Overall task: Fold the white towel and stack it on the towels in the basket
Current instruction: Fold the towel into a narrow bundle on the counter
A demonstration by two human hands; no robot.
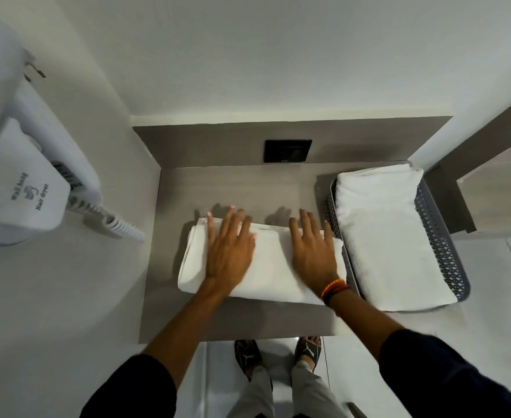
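Note:
A white towel [271,263] lies folded into a flat rectangle on the grey counter [242,188]. My left hand [230,248] rests palm down on its left half, fingers spread. My right hand [313,251] presses flat on its right half, fingers apart, with red and orange bands at the wrist. Neither hand grips anything. Just right of the towel stands a grey perforated basket [442,236] holding folded white towels [387,233] that rise above its rim.
A wall-mounted white hair dryer [25,188] with a coiled cord [112,220] hangs at the left. A black wall socket [287,150] sits on the back panel. The counter's front edge runs just above my sandalled feet [278,354].

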